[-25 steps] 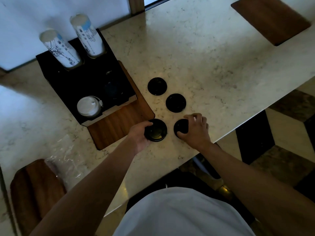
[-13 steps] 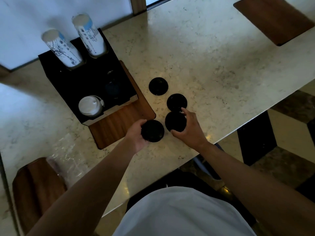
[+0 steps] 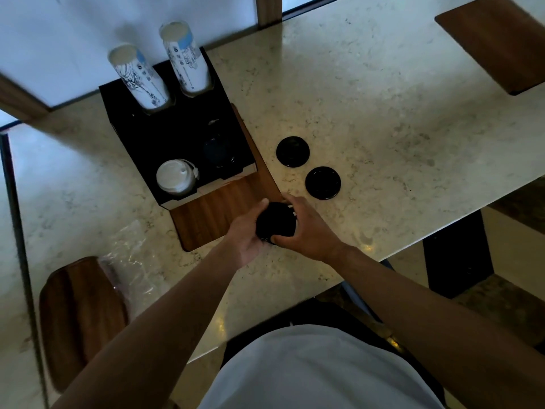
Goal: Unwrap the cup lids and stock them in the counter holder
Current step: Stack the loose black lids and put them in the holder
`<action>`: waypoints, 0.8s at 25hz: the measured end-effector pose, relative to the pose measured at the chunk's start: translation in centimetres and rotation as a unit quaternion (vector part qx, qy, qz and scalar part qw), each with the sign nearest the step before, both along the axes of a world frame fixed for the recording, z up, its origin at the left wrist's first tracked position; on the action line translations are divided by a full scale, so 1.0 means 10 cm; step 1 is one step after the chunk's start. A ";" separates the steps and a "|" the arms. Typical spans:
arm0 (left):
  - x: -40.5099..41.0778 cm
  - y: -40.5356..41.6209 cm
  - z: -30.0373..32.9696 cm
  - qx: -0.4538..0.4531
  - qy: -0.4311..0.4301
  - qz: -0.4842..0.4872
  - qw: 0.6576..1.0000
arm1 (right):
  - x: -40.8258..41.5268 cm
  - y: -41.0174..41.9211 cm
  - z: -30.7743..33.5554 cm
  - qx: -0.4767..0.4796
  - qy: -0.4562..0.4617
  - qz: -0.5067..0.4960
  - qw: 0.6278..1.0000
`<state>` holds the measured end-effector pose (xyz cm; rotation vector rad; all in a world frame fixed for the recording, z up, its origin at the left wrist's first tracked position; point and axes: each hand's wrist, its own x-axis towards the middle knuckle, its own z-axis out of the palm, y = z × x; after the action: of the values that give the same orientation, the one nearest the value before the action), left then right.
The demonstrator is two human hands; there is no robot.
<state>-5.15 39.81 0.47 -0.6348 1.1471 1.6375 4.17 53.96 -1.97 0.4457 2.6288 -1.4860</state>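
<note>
Both hands grip one stack of black cup lids [image 3: 275, 222] just above the counter, at the right corner of a wooden board. My left hand [image 3: 247, 233] cups it from the left, my right hand [image 3: 309, 230] from the right. Two more black lids lie flat on the marble: one [image 3: 292, 152] nearer the holder, one [image 3: 323, 183] to its lower right. The black counter holder [image 3: 165, 134] stands at the upper left; its front right slot holds dark lids [image 3: 218, 150], its front left slot white lids [image 3: 176, 176].
Two stacks of printed paper cups [image 3: 138, 78] [image 3: 185, 57] rise from the holder's back slots. A wooden board [image 3: 218, 208] lies under the holder. Crumpled clear plastic wrap [image 3: 129, 258] lies at the left beside a wooden chair back [image 3: 79, 317]. Another wooden board [image 3: 495, 39] is at the far right.
The two lid stacks held apart earlier have come together into one, held by both hands, and shifted left towards the wooden board.
</note>
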 end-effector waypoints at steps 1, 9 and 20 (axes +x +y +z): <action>0.00 0.00 -0.01 -0.003 0.020 -0.014 1.000 | 0.00 0.00 -0.01 -0.010 -0.003 -0.002 1.000; -0.01 0.08 -0.12 -0.041 0.063 -0.007 0.997 | 0.04 0.12 -0.06 -0.068 -0.010 -0.031 0.997; -0.15 0.38 -0.08 -0.027 0.050 -0.004 0.998 | -0.21 0.52 -0.25 -0.299 -0.068 -0.215 0.927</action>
<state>-6.68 43.61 -0.34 -0.5865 1.2678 1.6516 2.11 59.13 -4.47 1.0429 1.8938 -2.1719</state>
